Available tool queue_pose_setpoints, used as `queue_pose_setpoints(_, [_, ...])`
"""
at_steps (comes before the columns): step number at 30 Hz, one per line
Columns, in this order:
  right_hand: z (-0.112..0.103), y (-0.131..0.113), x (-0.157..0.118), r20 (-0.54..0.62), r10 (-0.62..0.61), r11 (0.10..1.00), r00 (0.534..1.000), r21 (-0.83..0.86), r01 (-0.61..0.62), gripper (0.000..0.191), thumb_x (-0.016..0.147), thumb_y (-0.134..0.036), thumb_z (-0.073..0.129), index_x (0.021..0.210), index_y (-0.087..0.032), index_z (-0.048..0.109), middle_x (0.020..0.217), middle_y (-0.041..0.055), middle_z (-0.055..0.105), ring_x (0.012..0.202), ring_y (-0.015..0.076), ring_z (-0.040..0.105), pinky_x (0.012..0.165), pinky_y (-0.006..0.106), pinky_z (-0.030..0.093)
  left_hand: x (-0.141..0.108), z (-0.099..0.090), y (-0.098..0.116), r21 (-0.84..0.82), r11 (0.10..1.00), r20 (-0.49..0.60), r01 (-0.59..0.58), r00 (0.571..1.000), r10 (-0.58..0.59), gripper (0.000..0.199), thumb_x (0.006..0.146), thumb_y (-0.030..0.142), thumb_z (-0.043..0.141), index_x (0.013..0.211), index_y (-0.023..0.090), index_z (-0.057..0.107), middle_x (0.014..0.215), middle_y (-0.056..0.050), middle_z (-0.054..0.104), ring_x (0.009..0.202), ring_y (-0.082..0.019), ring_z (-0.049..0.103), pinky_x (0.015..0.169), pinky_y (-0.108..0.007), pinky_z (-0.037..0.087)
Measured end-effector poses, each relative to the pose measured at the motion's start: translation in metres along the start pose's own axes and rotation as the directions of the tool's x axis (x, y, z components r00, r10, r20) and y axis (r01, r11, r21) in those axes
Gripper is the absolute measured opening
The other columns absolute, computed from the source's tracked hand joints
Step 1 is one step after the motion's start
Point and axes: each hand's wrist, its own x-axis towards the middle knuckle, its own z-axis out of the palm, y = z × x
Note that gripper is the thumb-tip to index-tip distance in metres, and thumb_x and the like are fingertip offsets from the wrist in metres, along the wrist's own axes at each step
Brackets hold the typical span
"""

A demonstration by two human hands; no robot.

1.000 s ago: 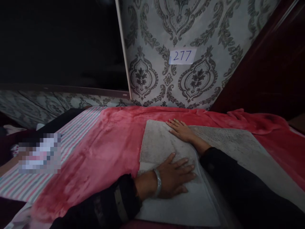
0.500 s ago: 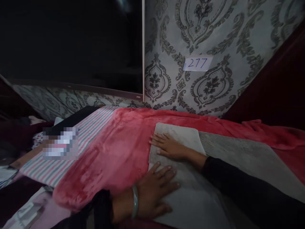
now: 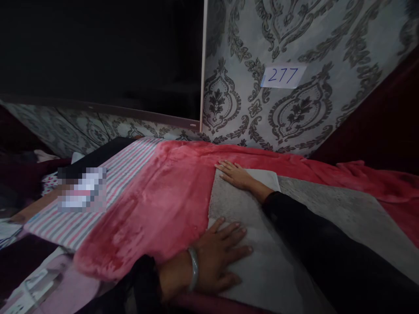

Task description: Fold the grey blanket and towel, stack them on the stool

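A grey cloth (image 3: 262, 244), folded with a paler strip near its top, lies on a fuzzy pink-red blanket (image 3: 173, 187). Its kind is not plain to me. My left hand (image 3: 219, 255), with a pale bangle at the wrist, rests flat on the near part of the cloth, fingers spread. Farther back, my right hand (image 3: 236, 175) lies flat across the cloth's far left corner, its fingertips reaching the blanket. Neither hand grips anything. Another grey layer (image 3: 334, 209) stretches out to the right, partly covered by my dark right sleeve.
Left of the blanket is a striped cloth (image 3: 114, 174) with a blurred-out item on it. A power strip (image 3: 36, 292) lies at the lower left. Behind hangs a large dark screen (image 3: 98, 56) on patterned wallpaper, beside a paper label (image 3: 283, 75) reading 277.
My right hand has slid away from me to the far corner of the grey cloth. My left hand stays flat in nearly the same place. The view has shifted slightly.
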Motion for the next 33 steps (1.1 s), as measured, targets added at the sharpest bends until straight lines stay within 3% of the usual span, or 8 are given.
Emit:
queue_pose_setpoints(4, [-0.015,-0.011,-0.003,0.03,0.039,0.998,0.999,-0.052,-0.038,0.06,0.107,-0.049,0.027,0.162,-0.027,0.027,0.168,0.0094,0.018,0.155,0.0309,0.017,0.12,0.063,0.021,-0.002,-0.002,-0.005,0.021,0.998,-0.054,-0.062,0.997,0.063,0.058,0.095,0.051,0.049,0.145,0.022,0.053,0.159,-0.014,0.044,0.152,-0.035,0.032,0.123,-0.066,0.015])
queue_pose_setpoints(7, [-0.025,-0.033,-0.022,-0.025,0.003,0.997,1.0,-0.08,-0.005,0.06,0.107,-0.049,0.028,0.162,-0.025,0.029,0.168,0.0117,0.018,0.155,0.0318,0.015,0.12,0.064,0.02,-0.004,-0.006,-0.005,0.045,0.997,-0.17,-0.066,0.983,0.073,0.046,0.092,0.042,0.053,0.132,0.02,0.062,0.146,-0.017,0.058,0.144,-0.034,0.043,0.121,-0.063,0.025])
queue_pose_setpoints(12, [-0.014,-0.073,-0.086,0.008,-0.182,0.982,0.983,-0.04,0.183,0.059,0.107,-0.053,0.03,0.161,-0.031,0.031,0.167,0.0089,0.021,0.154,0.0309,0.018,0.12,0.063,0.02,-0.004,-0.012,-0.007,0.069,0.997,-0.329,-0.043,0.942,0.063,0.035,0.091,0.037,0.053,0.117,0.018,0.068,0.119,-0.016,0.071,0.116,-0.03,0.061,0.097,-0.052,0.049])
queue_pose_setpoints(16, [-0.007,-0.072,-0.135,-0.007,-0.081,0.997,0.997,-0.004,0.081,0.06,0.107,-0.052,0.027,0.162,-0.03,0.027,0.168,0.0091,0.017,0.154,0.0325,0.019,0.119,0.064,0.022,-0.003,-0.014,-0.009,0.084,0.996,-0.272,-0.003,0.962,0.026,0.035,0.094,0.037,0.048,0.11,0.016,0.071,0.113,-0.016,0.072,0.107,-0.029,0.063,0.092,-0.05,0.052])
queue_pose_setpoints(20, [-0.006,-0.069,-0.174,-0.05,0.022,1.0,0.999,-0.002,-0.022,0.06,0.106,-0.053,0.027,0.162,-0.03,0.027,0.169,0.0079,0.014,0.155,0.0353,0.014,0.119,0.066,0.021,-0.007,-0.013,0.003,0.096,0.988,-0.175,0.123,0.979,-0.105,0.041,0.096,0.038,0.046,0.121,0.016,0.07,0.13,-0.016,0.067,0.122,-0.029,0.06,0.105,-0.051,0.047])
queue_pose_setpoints(24, [0.004,-0.084,-0.206,-0.053,0.018,1.0,0.998,0.0,-0.018,0.061,0.106,-0.057,0.027,0.162,-0.033,0.027,0.169,0.0045,0.014,0.155,0.0341,0.011,0.121,0.065,0.017,-0.018,-0.007,0.022,0.137,0.953,-0.102,0.27,0.961,-0.257,0.055,0.097,0.042,0.047,0.148,0.021,0.051,0.161,-0.013,0.041,0.15,-0.033,0.033,0.121,-0.058,0.029])
queue_pose_setpoints(27, [0.011,-0.093,-0.217,-0.066,0.072,0.997,0.995,0.016,-0.071,0.06,0.106,-0.055,0.026,0.162,-0.032,0.026,0.169,0.0032,0.016,0.156,0.0328,0.01,0.122,0.064,0.014,-0.023,-0.003,0.029,0.14,0.94,-0.041,0.311,0.95,-0.308,0.058,0.1,0.04,0.04,0.155,0.021,0.042,0.166,-0.01,0.032,0.155,-0.032,0.021,0.124,-0.058,0.023])
queue_pose_setpoints(33, [0.012,-0.094,-0.231,-0.038,0.159,0.987,0.987,0.04,-0.157,0.061,0.106,-0.054,0.025,0.162,-0.03,0.029,0.17,0.0023,0.014,0.156,0.0319,0.008,0.123,0.062,0.013,-0.03,-0.002,0.029,0.148,0.922,-0.03,0.357,0.934,-0.357,0.056,0.103,0.037,0.035,0.157,0.021,0.038,0.167,-0.009,0.031,0.157,-0.029,0.018,0.126,-0.058,0.017])
